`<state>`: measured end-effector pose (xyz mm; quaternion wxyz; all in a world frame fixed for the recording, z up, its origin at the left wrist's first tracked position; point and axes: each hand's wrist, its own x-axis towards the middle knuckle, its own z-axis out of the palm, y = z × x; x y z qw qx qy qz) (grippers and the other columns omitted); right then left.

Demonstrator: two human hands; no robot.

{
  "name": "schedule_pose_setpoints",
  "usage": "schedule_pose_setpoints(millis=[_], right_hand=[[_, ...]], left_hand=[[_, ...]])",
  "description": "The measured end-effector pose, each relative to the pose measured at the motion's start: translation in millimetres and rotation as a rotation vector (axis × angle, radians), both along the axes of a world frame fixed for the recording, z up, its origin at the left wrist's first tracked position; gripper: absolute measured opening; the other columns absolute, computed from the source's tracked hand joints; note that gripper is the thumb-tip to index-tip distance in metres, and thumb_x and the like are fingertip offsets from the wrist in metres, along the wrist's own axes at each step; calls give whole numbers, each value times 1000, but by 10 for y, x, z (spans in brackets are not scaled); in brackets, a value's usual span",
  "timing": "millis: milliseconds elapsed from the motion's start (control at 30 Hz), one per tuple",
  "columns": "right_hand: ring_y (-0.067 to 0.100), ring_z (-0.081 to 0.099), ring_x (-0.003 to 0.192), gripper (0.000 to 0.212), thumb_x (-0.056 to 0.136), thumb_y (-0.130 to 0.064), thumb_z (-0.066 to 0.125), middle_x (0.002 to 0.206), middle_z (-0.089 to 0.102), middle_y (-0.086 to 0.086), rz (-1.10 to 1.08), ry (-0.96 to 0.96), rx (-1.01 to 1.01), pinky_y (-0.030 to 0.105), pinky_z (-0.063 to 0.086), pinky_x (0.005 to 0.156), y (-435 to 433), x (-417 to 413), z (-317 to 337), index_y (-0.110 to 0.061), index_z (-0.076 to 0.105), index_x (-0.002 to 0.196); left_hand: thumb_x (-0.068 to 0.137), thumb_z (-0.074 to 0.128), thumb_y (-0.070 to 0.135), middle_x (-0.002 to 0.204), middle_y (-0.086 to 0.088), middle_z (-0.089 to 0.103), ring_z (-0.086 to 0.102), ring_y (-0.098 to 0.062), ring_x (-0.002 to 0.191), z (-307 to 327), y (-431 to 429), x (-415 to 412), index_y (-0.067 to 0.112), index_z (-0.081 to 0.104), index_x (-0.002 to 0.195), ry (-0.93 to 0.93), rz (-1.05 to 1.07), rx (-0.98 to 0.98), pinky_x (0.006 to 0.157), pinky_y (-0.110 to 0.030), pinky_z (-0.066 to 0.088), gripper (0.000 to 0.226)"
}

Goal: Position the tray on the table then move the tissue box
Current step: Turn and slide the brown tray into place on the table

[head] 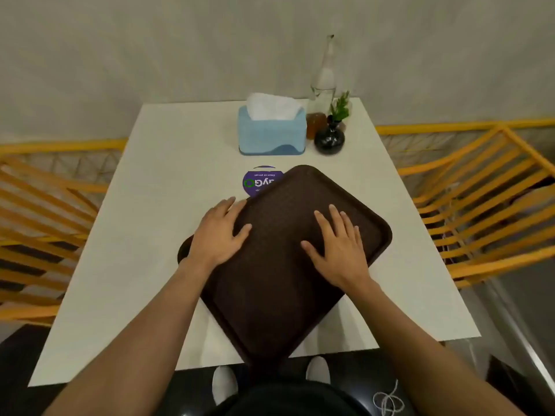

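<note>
Head cam view: the dark brown textured plastic tray (279, 265) sits flat on the white square bench (156, 235), turned like a diamond, so one corner pokes past the near edge of the bench and the opposite corner points at the far edge. That far corner covers part of a round purple sticker (255, 183) stuck around the middle of the bench.

Both hands are lying flat on the tray with fingers spread, not pinching or gripping anything. The left hand (217, 235) rests on the tray's left rim, with its fingers reaching over that edge. The right hand (339, 244) is palm down on the tray's inner surface, closer to the right side.

The light blue tissue box (271, 132) with a white tissue sticking out of the top stands near the far edge of the bench, well apart from the tray. Just right of it are a small amber jar (315, 124), a round black vase with a green sprig (329, 139) and a tall clear glass bottle (324, 73), all bunched by the far right corner.

Orange slatted chairs (480, 187) stand on both sides of the bench
</note>
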<state>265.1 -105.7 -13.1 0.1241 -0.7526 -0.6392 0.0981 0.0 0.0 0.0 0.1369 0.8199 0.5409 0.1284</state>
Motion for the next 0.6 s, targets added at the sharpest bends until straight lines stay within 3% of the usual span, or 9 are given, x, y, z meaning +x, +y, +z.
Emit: schedule_pose_setpoints(millis=[167,400,533,600], right_hand=[[31,2,156,73,97,-64,44,171,1,1,-60,-18,-95,57,10,123,-74,-22,-90,-34,19,160],[30,6,156,70,99,-69,19,169,16,0,-34,-74,-149,58,6,124,-95,-47,-179,-32,27,158],[29,5,156,70,100,-68,19,169,16,-1,40,-86,-157,55,4,124,8,15,-173,-31,26,159],[26,11,156,62,104,-60,29,167,25,-1,142,-62,-138,53,5,125,82,59,-96,-28,38,155]], left_hand=[[100,49,43,159,-10,40,35,-30,146,-149,-22,-37,20,47,151,129,-70,-31,121,-46,27,56],[101,44,46,163,-6,34,30,-28,149,-171,-11,-53,21,47,151,168,-65,-28,120,-45,25,56],[99,46,46,159,-8,40,37,-29,144,-164,-72,-89,20,49,149,199,-25,14,115,-47,33,56],[97,48,46,151,-8,47,45,-30,136,-156,-119,-145,19,51,147,218,23,33,108,-48,40,56]])
